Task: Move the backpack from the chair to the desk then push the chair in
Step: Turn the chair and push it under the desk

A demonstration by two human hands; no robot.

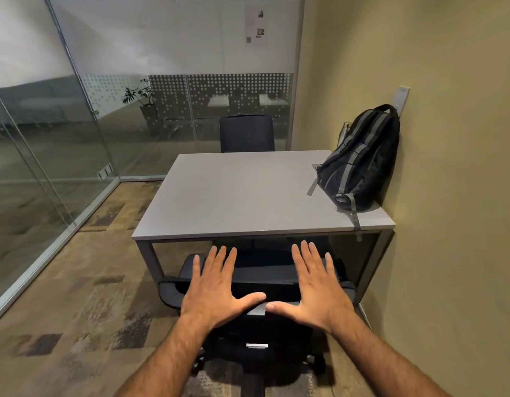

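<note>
Since the backpack (362,159) already stands upright on the far right corner of the desk (248,196), leaning against the wall (448,196) with 1 strap dangling over the front edge, what remains by my reckoning is the chair (262,285). It sits straight ahead of the person, its seat partly under the desk's near edge and its backrest facing them, so the push must run directly forward, away from the body and toward the desk. The left hand (216,287) and the right hand (317,287) lie flat over the top of the backrest, fingers spread and pointing at the desk, thumbs nearly meeting in the middle, gripping nothing (whether the palms actually press the mesh I cannot tell). Both hands sit equally near, 1 on each side of the centre, which should keep the chair from swivelling. A second chair (247,133) waits tucked in across the desk.
</note>
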